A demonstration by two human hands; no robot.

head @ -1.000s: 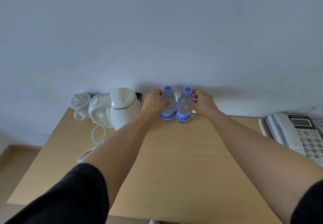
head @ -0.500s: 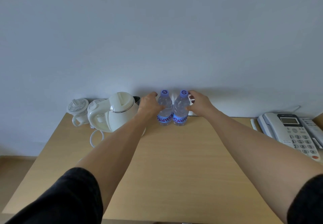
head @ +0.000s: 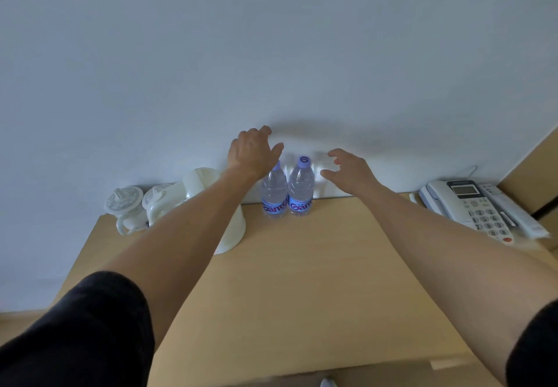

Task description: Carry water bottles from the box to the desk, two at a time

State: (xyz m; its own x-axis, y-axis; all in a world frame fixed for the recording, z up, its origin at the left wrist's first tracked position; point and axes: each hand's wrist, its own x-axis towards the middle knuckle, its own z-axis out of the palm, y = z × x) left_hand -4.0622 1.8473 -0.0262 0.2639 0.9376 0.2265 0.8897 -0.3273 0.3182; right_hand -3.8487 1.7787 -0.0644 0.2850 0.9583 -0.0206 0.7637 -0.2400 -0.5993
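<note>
Both water bottles [head: 286,190] stand upright, touching, at the bench [head: 302,281] back edge; left grip [head: 253,152] and right grip [head: 347,169] hover released; withdraw upward, avoiding the caps

Two upright bottles [head: 287,190] on desk [head: 317,281]

"6" on bottle cap [head: 303,160] — phone keypad [head: 486,221] digits
</note>
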